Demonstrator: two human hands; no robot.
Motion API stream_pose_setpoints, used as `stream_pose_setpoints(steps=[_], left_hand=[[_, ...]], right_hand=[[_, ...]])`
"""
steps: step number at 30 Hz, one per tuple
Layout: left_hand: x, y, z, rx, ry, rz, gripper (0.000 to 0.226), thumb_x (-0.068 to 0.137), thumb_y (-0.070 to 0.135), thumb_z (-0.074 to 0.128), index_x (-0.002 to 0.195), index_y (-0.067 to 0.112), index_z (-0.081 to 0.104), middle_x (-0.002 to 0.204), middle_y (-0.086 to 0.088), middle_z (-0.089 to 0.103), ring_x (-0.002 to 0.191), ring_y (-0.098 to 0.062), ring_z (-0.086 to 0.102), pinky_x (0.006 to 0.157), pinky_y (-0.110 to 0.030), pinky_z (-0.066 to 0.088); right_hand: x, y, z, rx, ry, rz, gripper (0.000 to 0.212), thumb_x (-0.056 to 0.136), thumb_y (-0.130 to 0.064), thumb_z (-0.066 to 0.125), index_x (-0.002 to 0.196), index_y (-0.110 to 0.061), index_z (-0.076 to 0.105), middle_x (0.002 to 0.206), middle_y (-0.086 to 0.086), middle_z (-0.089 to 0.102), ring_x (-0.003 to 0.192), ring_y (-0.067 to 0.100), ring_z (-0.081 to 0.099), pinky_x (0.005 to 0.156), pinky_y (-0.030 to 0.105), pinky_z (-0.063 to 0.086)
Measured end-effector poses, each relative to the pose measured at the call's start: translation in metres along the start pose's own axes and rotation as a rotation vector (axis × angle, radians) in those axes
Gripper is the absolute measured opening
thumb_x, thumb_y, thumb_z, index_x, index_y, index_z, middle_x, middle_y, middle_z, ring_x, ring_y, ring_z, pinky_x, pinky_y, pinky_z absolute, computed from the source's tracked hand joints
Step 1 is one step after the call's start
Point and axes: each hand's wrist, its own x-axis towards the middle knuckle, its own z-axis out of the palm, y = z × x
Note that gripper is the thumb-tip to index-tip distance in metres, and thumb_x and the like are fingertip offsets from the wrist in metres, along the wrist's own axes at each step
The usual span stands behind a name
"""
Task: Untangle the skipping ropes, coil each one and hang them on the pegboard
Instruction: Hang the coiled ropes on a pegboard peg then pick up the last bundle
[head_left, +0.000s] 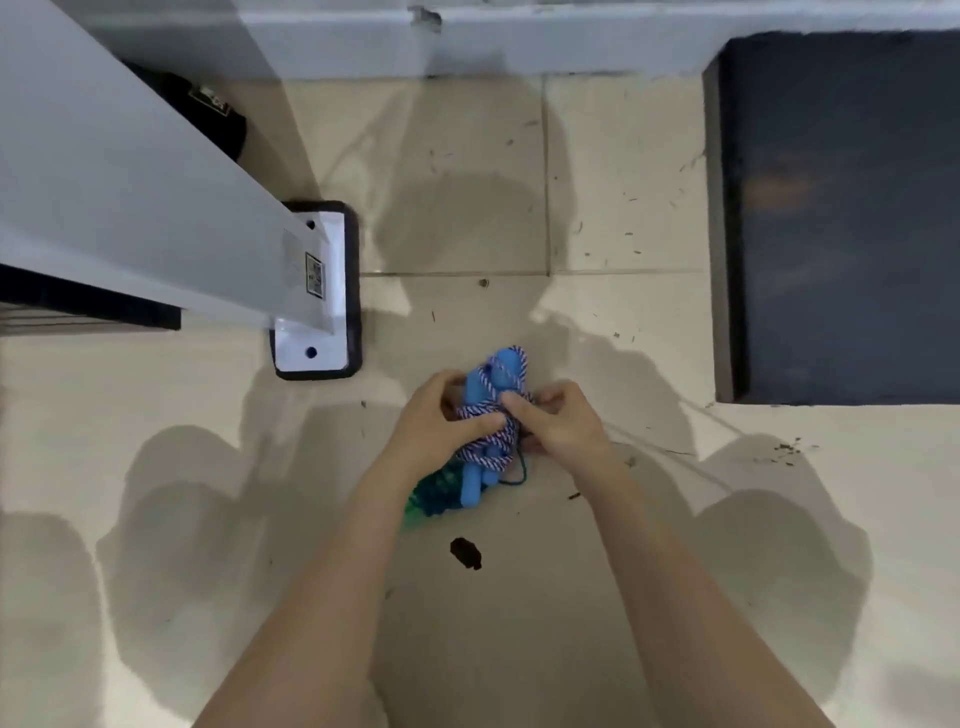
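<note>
A skipping rope with blue handles (496, 379) and a purple-and-white striped cord (488, 439) wound around them is held over the floor in the middle of the view. My left hand (441, 421) grips the bundle from the left, thumb across the cord. My right hand (558, 421) holds it from the right, its index finger lying on the wound cord. Below my left hand hangs a second rope, green and teal (436, 493), with a thin dark cord end (519, 473) trailing beside it. No pegboard is in view.
A white metal post slants in from the left onto a white base plate with a black rim (317, 338). A dark mat (841, 218) lies at the right. A white wall base (519, 41) runs along the top. A dark spot (466, 552) marks the beige tiled floor.
</note>
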Motion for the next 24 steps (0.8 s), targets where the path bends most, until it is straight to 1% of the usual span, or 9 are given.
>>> stream_pose_setpoints(steps=[3,6,11,15,16,17,19,21,24], left_hand=[[0.0,0.004,0.004,-0.015,-0.002,0.064,0.063,0.072,0.03,0.088,0.124,0.031,0.053,0.113,0.011,0.062,0.101,-0.006,0.062,0.087,-0.027,0.055],[-0.01,0.016,0.005,-0.07,-0.123,0.044,0.081,0.068,0.028,0.091,0.134,0.033,0.045,0.116,0.016,0.061,0.101,-0.002,0.063,0.08,-0.017,0.054],[-0.032,0.029,-0.019,-0.28,-0.034,-0.037,0.052,0.068,0.021,0.09,0.112,0.017,0.062,0.098,-0.001,0.075,0.084,-0.016,0.074,0.069,-0.027,0.057],[-0.057,0.012,-0.058,-0.331,0.166,-0.058,0.032,0.072,0.015,0.086,0.097,0.024,0.068,0.087,0.004,0.077,0.079,-0.015,0.074,0.067,-0.027,0.057],[-0.062,0.004,-0.062,-0.303,0.173,-0.072,0.035,0.073,0.015,0.086,0.098,0.027,0.066,0.087,0.003,0.076,0.079,-0.015,0.074,0.066,-0.026,0.056],[-0.067,-0.004,-0.062,-0.271,0.174,-0.107,0.039,0.072,0.016,0.087,0.099,0.029,0.062,0.089,0.002,0.075,0.08,-0.016,0.074,0.065,-0.026,0.056],[-0.072,-0.017,-0.056,-0.209,0.173,-0.186,0.045,0.073,0.018,0.086,0.104,0.031,0.056,0.097,-0.002,0.071,0.082,-0.018,0.072,0.066,-0.029,0.056],[-0.07,-0.025,-0.047,-0.202,0.162,-0.211,0.048,0.074,0.021,0.086,0.108,0.031,0.054,0.104,-0.001,0.069,0.089,-0.018,0.07,0.072,-0.033,0.057],[-0.067,-0.028,-0.039,-0.26,0.15,-0.193,0.046,0.074,0.023,0.086,0.108,0.03,0.055,0.108,-0.001,0.069,0.096,-0.02,0.069,0.079,-0.041,0.059]], right_hand=[[-0.004,0.0,0.008,0.071,-0.124,-0.137,0.028,0.084,-0.041,0.074,0.106,-0.036,0.058,0.11,-0.005,0.071,0.102,0.014,0.068,0.09,0.035,0.055],[-0.016,-0.006,0.007,0.214,-0.169,-0.102,0.024,0.091,-0.028,0.068,0.114,-0.024,0.063,0.109,0.005,0.073,0.101,0.022,0.07,0.087,0.037,0.057],[-0.044,-0.022,0.009,0.32,-0.179,-0.051,0.057,0.081,-0.058,0.062,0.115,-0.013,0.062,0.097,0.012,0.069,0.086,0.023,0.069,0.083,0.036,0.057],[-0.051,-0.024,-0.005,0.009,-0.18,0.116,0.068,0.087,-0.064,0.056,0.106,0.001,0.059,0.077,0.011,0.064,0.066,0.025,0.067,0.064,0.033,0.06],[-0.051,-0.02,-0.006,-0.06,-0.232,0.203,0.08,0.087,-0.065,0.056,0.114,0.009,0.041,0.069,0.011,0.058,0.058,0.025,0.062,0.055,0.029,0.056],[-0.053,-0.018,-0.003,-0.101,-0.274,0.276,0.059,0.086,-0.065,0.058,0.08,-0.008,0.043,0.063,0.012,0.055,0.052,0.025,0.059,0.051,0.026,0.051],[-0.054,-0.009,0.008,-0.205,-0.298,0.334,0.049,0.083,-0.062,0.063,0.09,-0.014,0.062,0.077,0.02,0.069,0.06,0.03,0.07,0.061,0.034,0.059],[-0.05,0.002,0.022,-0.228,-0.293,0.279,0.043,0.083,-0.055,0.066,0.091,-0.014,0.062,0.098,0.022,0.07,0.078,0.034,0.073,0.077,0.047,0.061],[-0.046,0.01,0.039,-0.061,-0.309,0.251,0.053,0.085,-0.045,0.071,0.115,-0.004,0.054,0.111,0.018,0.065,0.084,0.03,0.073,0.074,0.042,0.062]])
